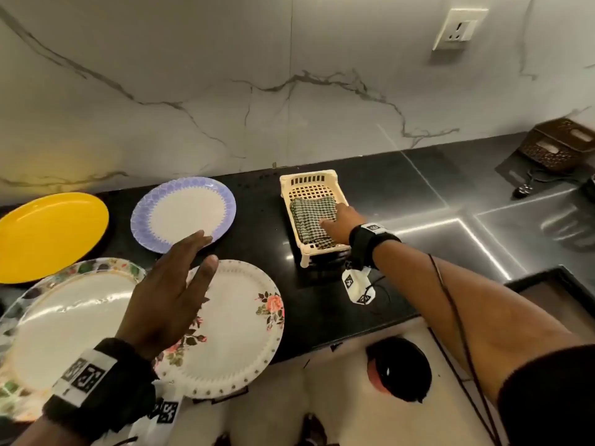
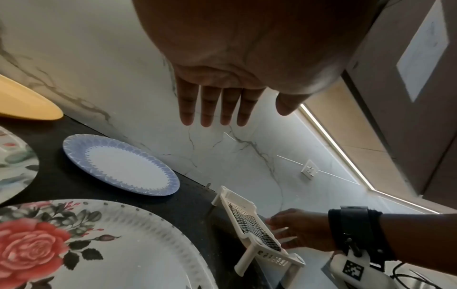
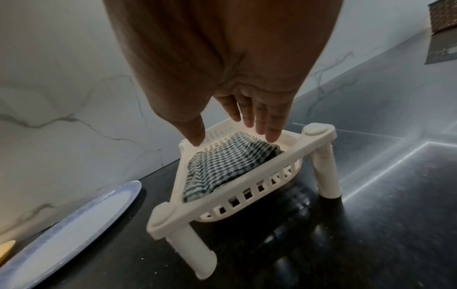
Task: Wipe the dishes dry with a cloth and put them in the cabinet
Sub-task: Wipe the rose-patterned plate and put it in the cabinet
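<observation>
Four plates lie on the black stone counter [image 1: 322, 300]: a plain yellow round plate [image 1: 48, 233] at far left, a white plate with a lilac-blue patterned rim [image 1: 183, 214] beside it, a large white plate with a leafy floral border [image 1: 70, 320] and a white plate printed with pink roses [image 1: 235, 333] nearer the edge. The left hand [image 1: 167, 294] is spread flat above the rose plate, fingers straight, tips reaching the lilac rim. The right hand [image 1: 343, 225] rests on a folded green-and-white checked cloth [image 1: 309, 217], which lies in a cream slotted plastic tray [image 1: 307, 178] on short legs.

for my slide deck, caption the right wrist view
Right hand reaches open-fingered over the folded checked cloth in a cream rack.
</observation>
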Available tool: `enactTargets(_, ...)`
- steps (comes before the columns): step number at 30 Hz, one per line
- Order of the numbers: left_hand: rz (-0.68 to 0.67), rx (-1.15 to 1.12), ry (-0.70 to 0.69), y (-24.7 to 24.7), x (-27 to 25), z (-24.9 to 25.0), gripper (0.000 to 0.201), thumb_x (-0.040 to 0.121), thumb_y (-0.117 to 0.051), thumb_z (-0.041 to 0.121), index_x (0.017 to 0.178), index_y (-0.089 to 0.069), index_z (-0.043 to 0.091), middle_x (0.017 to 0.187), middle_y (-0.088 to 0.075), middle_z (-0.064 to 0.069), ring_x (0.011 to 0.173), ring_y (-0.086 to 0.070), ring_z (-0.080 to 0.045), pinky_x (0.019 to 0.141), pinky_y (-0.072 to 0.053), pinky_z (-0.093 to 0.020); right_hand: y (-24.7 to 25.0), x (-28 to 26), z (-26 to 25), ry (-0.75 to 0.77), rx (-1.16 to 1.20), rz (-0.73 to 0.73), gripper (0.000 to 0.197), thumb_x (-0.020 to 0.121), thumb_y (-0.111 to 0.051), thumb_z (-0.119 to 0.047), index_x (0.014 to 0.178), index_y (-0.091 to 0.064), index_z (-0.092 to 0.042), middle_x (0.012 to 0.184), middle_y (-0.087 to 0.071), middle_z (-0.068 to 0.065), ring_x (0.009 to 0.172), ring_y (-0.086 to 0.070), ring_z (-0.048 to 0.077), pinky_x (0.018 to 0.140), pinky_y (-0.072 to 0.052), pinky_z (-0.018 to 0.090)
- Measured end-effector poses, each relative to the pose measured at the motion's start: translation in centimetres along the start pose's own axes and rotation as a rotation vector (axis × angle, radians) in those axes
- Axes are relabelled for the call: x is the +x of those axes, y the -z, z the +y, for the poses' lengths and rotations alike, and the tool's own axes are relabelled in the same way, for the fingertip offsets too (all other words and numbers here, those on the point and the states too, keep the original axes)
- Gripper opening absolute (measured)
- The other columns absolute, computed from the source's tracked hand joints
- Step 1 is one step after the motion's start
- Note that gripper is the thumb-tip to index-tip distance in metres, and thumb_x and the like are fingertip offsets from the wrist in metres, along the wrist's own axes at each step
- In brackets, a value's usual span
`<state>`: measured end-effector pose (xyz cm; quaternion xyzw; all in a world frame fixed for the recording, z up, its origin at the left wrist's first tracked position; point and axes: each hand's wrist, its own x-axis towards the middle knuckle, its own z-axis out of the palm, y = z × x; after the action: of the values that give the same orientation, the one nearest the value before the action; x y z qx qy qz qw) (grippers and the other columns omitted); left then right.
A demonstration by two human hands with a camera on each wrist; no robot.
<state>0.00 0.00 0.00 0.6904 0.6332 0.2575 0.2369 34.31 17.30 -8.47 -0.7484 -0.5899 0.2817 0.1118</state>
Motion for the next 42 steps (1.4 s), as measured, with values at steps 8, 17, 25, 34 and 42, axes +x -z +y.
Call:
enactTargets(8,0.042,0.037,0.146,-3.0,0.7,0.4,0.069,0.097,-0.027,0.069,0.153,-0.046,0.035,0.16,-0.048,0.01,0.146,-0.045,-0.015,0.117,-0.038,-0.045,-0.1,4.5,0.8,-0.072,-0.166,-0.088,0.06,0.095,-0.072,-0.047,0.141,-0.055,-0.013,0.136,-0.06,0.012,0.109,-0.066,0.03,0.094,-0.056,0.041)
enactTargets(17,0.032,0.105,0.212,-2.7,1.0,-0.9,0.064,0.099,-0.03,0.065,0.15,-0.05,0.031,0.159,-0.05,0.006,0.144,-0.048,-0.018,0.111,-0.039,-0.042,1.0,5.4,0.3,-0.113,-0.017,-0.102,0.037,0.096,-0.073,-0.019,0.13,-0.061,-0.01,0.116,-0.066,0.009,0.099,-0.063,0.027,0.086,-0.054,0.038)
enactTargets(25,0.061,0.116,0.265,-2.0,-1.9,-5.5,0.046,0.104,-0.045,0.058,0.139,-0.058,0.032,0.141,-0.063,0.006,0.127,-0.059,-0.02,0.1,-0.045,-0.039,3.5,0.3,-3.5,-0.136,0.785,-0.189,0.026,0.099,-0.067,-0.007,0.125,-0.063,-0.009,0.13,-0.07,0.013,0.116,-0.068,0.027,0.097,-0.058,0.04)
enactTargets(34,-0.166,0.174,0.559,-3.2,-5.5,-13.0,0.029,0.101,-0.062,0.031,0.119,-0.061,0.009,0.108,-0.066,-0.014,0.106,-0.063,-0.036,0.079,-0.042,-0.035,3.3,-9.9,-5.3,-0.042,1.287,-0.451,0.041,0.099,-0.061,-0.013,0.14,-0.058,-0.017,0.131,-0.073,0.007,0.119,-0.072,0.027,0.09,-0.061,0.044)
enactTargets(42,-0.17,-0.102,0.792,-4.4,-6.5,-14.5,0.023,0.094,-0.072,0.023,0.083,-0.062,0.005,0.084,-0.076,-0.023,0.066,-0.077,-0.032,0.068,-0.065,-0.049,0.6,-13.9,-6.5,-0.033,1.029,-0.448,0.023,0.106,-0.05,-0.007,0.109,-0.07,-0.019,0.092,-0.082,-0.007,0.089,-0.077,0.013,0.079,-0.055,0.039)
